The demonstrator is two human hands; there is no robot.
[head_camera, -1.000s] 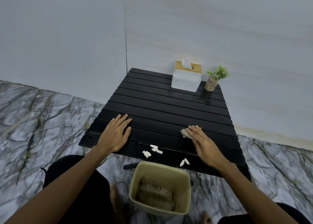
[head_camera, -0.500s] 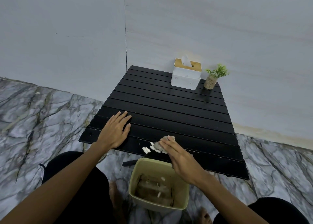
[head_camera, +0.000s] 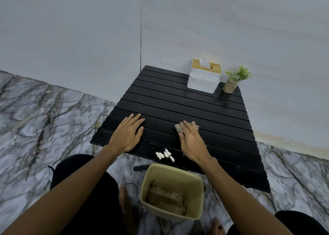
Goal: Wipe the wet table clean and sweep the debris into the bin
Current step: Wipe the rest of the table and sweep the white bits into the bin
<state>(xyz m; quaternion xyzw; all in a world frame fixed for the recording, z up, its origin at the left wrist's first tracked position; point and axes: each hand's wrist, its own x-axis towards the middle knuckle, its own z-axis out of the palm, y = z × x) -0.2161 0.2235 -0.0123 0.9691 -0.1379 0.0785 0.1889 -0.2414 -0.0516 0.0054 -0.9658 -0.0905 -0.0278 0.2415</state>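
Wiping the slatted worktop
L hand flat, fingers spread on the slats; R hand pressing a crumpled tissue down w/ flat fingers. White debris sits near front edge, right above bin

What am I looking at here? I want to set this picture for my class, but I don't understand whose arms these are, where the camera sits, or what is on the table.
No machine: a person wears a camera on the head, looking down at their own arms. The left hand lies flat on the black slatted table. The right hand presses a crumpled grey wipe. Small white scraps lie at the near edge, above the beige plastic bin on the floor. A white tissue box with wooden lid and small potted plant stand at the far side.
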